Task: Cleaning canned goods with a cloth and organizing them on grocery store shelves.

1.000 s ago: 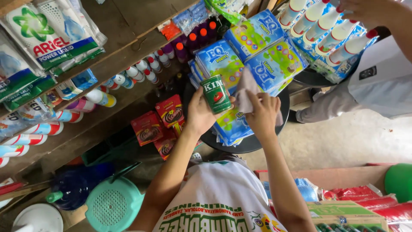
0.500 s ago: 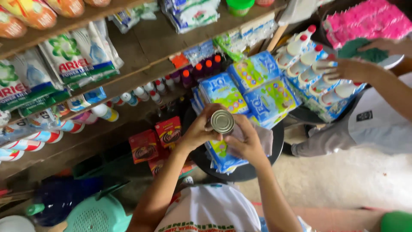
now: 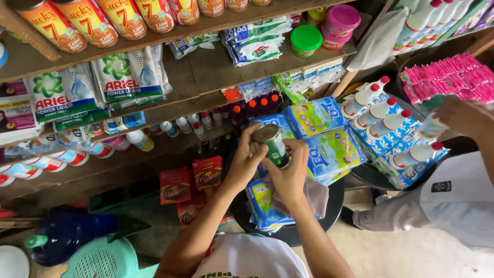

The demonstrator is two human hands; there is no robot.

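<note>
1. Green label, metal top: the can (image 3: pixel 272 144) sits between both hands above the dark round stool (image 3: pixel 329 211), tilted with its lid towards the shelves.
2. Left hand (image 3: pixel 246 162) wraps it from the left, fingers curled around the body, thumb up near the rim. That grip looks firm; I'd keep it so while the other hand works.
3. Right hand (image 3: pixel 290 177) has a greyish cloth (image 3: pixel 314 198) bunched under the palm, fingertips pressed against the can's side. Wiping likely goes best by turning the can against the cloth.
4. Just beyond lie blue packs (image 3: pixel 329 149), stacked close; a dropped can would land on them.
5. Farther right, another person's hand (image 3: pixel 458 116) reaches among white bottles (image 3: pixel 375 110) with red caps.
</note>
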